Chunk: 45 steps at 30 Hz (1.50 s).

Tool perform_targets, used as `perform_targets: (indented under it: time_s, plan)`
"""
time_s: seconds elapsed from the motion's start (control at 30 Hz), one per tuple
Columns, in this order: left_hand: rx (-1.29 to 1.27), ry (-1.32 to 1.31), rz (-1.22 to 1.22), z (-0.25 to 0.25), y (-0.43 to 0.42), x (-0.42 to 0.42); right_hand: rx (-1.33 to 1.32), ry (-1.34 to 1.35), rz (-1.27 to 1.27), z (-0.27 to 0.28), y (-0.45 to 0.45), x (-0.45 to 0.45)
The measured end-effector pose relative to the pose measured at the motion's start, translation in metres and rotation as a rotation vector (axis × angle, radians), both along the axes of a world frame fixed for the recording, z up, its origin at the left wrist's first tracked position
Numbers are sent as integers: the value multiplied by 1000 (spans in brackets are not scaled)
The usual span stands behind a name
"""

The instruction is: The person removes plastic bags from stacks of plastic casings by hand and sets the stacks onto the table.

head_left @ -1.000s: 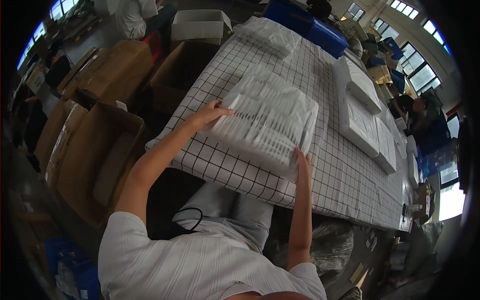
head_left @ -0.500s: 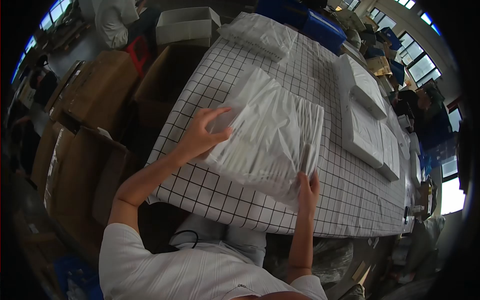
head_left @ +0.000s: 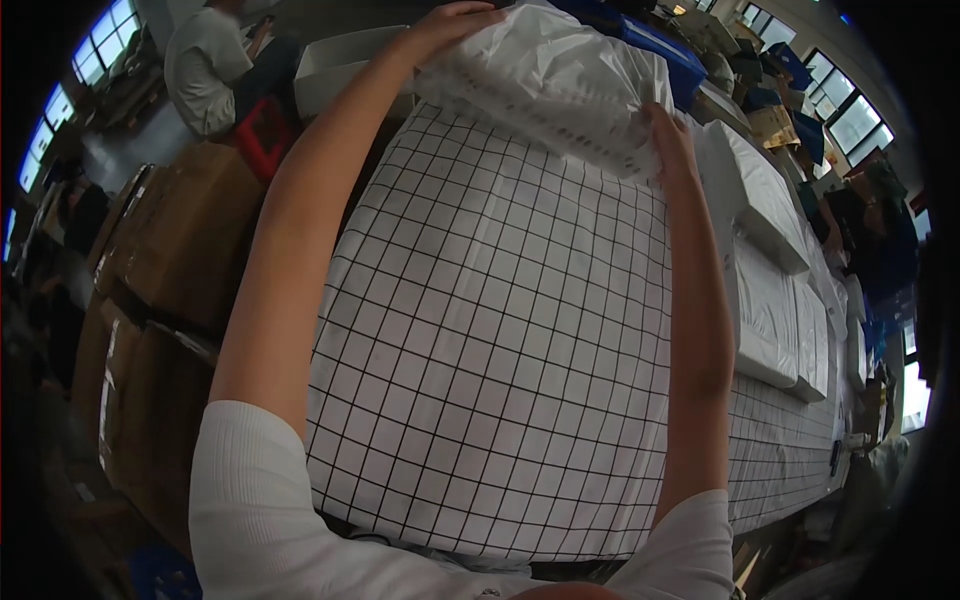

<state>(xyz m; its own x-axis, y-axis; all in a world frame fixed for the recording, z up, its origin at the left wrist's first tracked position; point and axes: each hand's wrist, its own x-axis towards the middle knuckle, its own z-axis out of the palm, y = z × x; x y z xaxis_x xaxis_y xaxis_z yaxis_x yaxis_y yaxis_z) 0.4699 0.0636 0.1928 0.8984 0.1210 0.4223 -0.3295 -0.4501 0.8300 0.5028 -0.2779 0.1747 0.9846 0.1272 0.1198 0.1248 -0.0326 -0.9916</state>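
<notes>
A white package in clear, wrinkled plastic wrap (head_left: 560,75) is at the far end of the grid-patterned tablecloth (head_left: 490,340), held between my two hands. My left hand (head_left: 450,30) grips its far left edge, arm stretched out, fingers over the wrap. At the near right corner, my right hand (head_left: 674,145) is closed on the wrap, thumb uppermost. Printed marks run blurred along the package's near side. Whether it rests on the other wrapped package there cannot be seen, as that one is hidden.
Stacked white wrapped packages (head_left: 770,300) lie along the table's right side. Brown cardboard boxes (head_left: 185,230) stand left, with a white open box (head_left: 345,70) and red stool (head_left: 264,138) beyond. A blue bin (head_left: 665,60) is behind the table. A person (head_left: 205,70) sits at far left.
Both hands have carried the wrapped package from the middle of the table to its far end, over where another wrapped package lay. My arms are now stretched forward.
</notes>
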Motion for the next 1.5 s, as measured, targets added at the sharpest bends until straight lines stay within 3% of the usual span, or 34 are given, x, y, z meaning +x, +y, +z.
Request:
perform_targets:
  time_s: [0.1, 0.2, 0.3, 0.33, 0.5, 0.7, 0.9, 1.1, 1.33, 1.4, 1.5]
  plan:
    - [-11, 24, 48, -50, 34, 63, 78, 55, 13, -45, 30, 106]
    - [-67, 74, 156, -103, 61, 95, 38, 95, -75, -77, 49, 123]
    - [-180, 47, 49, -87, 27, 26, 121, 158, 46, -82, 45, 118]
    - [230, 269, 130, -66, 43, 23, 116, 180, 42, -88, 46, 120]
    - [456, 296, 184, -100, -13, -15, 244, 131, 277, -87, 44, 114]
    - [791, 246, 278, -97, -56, -13, 171, 260, 97, -96, -3, 29]
    - [1090, 191, 379, -107, -40, 18, 20, 441, 251, -106, -127, -145]
    - [1344, 90, 490, -113, -41, 53, -31, 495, 23, -109, -241, -288]
    - [1655, -162, 527, -115, -43, 38, -37, 566, -159, -120, -301, -354]
    - [1418, -329, 348, -138, -19, 37, -41, 580, -184, -124, -307, -354]
    - [1377, -45, 170, -127, -22, -20, 15, 546, -105, -131, -314, -335]
